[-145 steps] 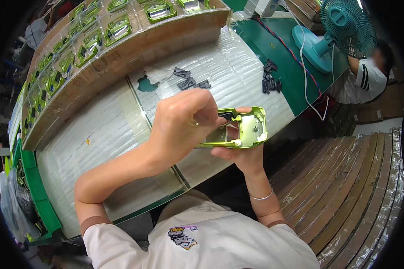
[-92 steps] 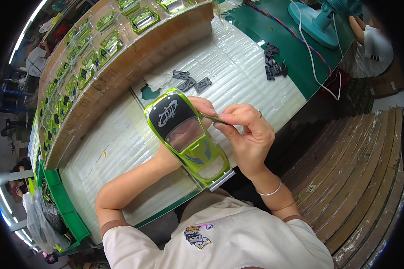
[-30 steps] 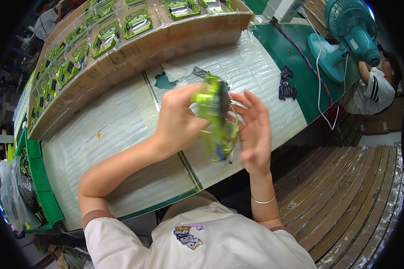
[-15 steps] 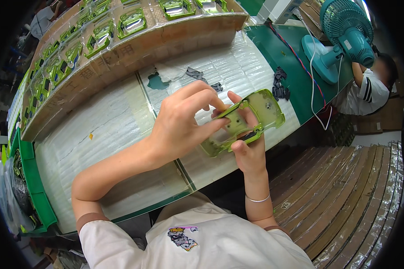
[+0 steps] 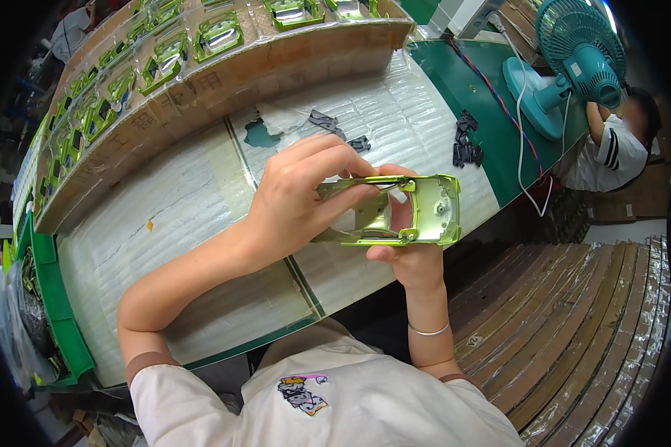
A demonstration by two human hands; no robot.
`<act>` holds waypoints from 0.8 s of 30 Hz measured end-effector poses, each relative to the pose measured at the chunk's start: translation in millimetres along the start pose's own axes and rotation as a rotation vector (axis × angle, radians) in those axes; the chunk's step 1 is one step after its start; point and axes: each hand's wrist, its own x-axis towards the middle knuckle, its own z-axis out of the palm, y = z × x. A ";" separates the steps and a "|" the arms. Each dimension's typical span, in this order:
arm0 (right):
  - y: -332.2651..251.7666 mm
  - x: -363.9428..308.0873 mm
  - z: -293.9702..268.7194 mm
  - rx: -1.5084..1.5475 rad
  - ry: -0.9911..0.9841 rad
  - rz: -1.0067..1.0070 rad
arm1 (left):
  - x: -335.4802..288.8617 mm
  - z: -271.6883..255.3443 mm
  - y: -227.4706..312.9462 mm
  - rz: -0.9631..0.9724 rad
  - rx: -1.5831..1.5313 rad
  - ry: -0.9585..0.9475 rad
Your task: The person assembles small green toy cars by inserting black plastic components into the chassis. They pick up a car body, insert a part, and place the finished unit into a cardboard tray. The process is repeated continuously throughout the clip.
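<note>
Presently, from where I stand: a green car-shaped plastic shell (image 5: 438,210) is held up in both bare hands, hollow side facing up, long axis roughly left to right.

Grip, left hand (image 5: 298,186): thumb and fingers drawn close together at the shell's far long edge, thumb reaching over the hollow. The shell's left end is partly hidden by this hand. Cannot tell whether a small part sits between the fingertips.

Grip, right hand (image 5: 419,264): cradles the shell from below; thumb against the near long edge, a finger showing at the far edge. The shell's right end juts out past this hand.

Edges and room: white sheeting (image 5: 164,257) spreads widest to the left of the left hand. The table's green near edge (image 5: 265,344) runs below the left forearm and slants up under the shell, so the right wrist appears beyond it, with a brown cardboard stack (image 5: 574,320) off to its right.

Beyond the left knuckles lie grey-black pieces (image 5: 325,121); a second dark cluster (image 5: 466,141) rests past the shell's right end. Farther off, a carton (image 5: 224,80) of similar green shells bounds the far left, and a teal fan (image 5: 590,71) stands far right.
</note>
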 end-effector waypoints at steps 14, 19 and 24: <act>9.9 0.0 -8.1 -0.268 0.042 -0.109 | -3.5 2.5 -2.7 0.058 0.126 0.001; 7.6 1.9 -5.5 -0.401 0.016 -0.238 | 0.5 1.6 0.9 0.069 0.132 -0.033; 4.0 -0.5 0.0 -0.416 0.066 -0.216 | 0.7 0.6 -0.9 0.127 0.209 -0.035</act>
